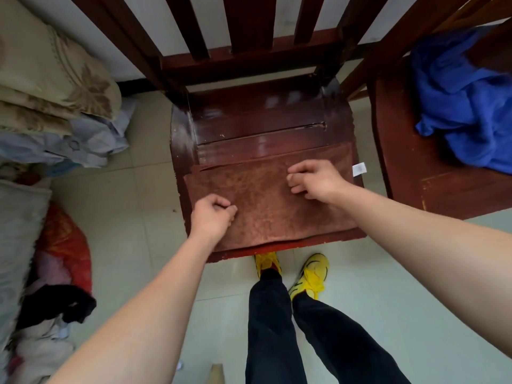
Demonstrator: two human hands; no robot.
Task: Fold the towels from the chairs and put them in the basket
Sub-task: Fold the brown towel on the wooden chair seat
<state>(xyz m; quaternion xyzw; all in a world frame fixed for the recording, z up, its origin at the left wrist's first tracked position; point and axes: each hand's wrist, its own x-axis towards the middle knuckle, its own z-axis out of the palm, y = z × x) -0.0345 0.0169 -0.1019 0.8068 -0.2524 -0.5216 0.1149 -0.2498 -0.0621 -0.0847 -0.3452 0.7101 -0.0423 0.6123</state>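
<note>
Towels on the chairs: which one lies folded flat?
The brown towel on the chair straight ahead; the blue towel on the right-hand chair lies in a crumpled heap.

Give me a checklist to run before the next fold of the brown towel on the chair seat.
1. Lay: brown towel flat on the chair seat: ok.
2. Edges: not ok, a lower layer shows beyond the far edge.
3. Contact: left hand and right hand both on the towel: ok.
4. Grip: whether the curled fingers pinch cloth, cannot tell.
5. Next item: blue towel folded: not ok, it lies crumpled on the next chair.
</note>
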